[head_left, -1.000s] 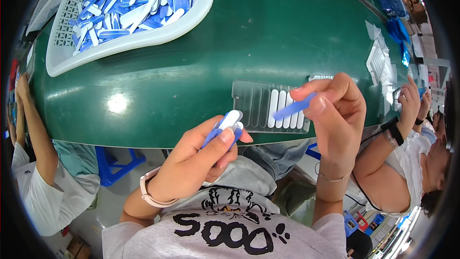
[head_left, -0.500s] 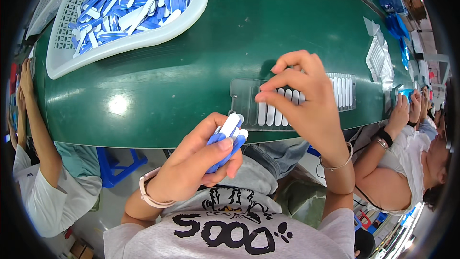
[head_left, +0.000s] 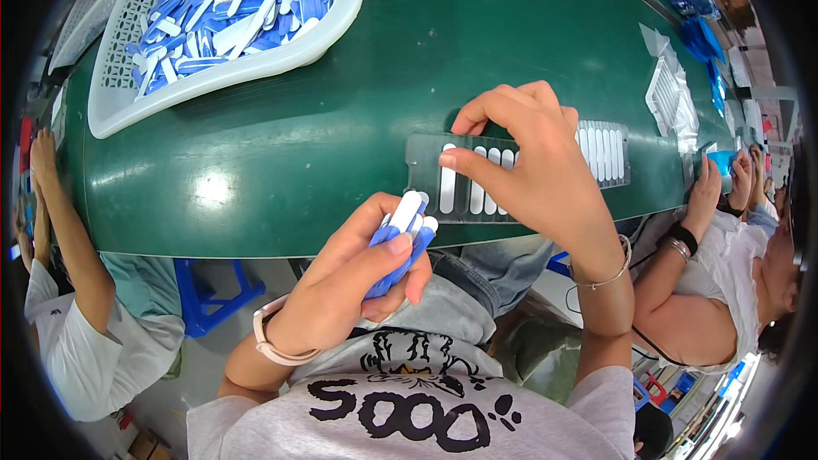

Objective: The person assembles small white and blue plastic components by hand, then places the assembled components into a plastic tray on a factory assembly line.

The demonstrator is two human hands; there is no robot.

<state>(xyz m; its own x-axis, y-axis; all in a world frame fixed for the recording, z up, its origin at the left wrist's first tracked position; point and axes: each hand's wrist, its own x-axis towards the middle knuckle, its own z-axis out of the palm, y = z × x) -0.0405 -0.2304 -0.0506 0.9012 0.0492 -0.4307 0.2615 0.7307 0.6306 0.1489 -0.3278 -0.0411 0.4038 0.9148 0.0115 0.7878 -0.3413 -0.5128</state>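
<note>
My left hand (head_left: 354,260) is closed round a bunch of flat, round-ended blue-and-white nail files (head_left: 399,243), their white ends pointing up. In front of it lies a clear plastic slotted tray (head_left: 423,153) with white-faced nail files (head_left: 479,181) standing side by side in its slots. My right hand (head_left: 532,153) is over the tray, thumb and index finger apart. Its thumb tip touches the upper end of the leftmost file (head_left: 447,183), which has a gap beside it. The index fingertip is by the tray's far edge. My right hand covers the tray's middle.
A white perforated basket (head_left: 230,77) heaped with blue-and-white files stands at the back left of the green table (head_left: 358,102). Clear plastic trays (head_left: 669,98) lie at the far right. Other people sit on both sides, and a blue stool (head_left: 209,294) is below the table.
My right thumb and index finger have spread apart from a near pinch, with the thumb lower left. The leftmost file in the tray now sits farther left, with a gap beside it.
</note>
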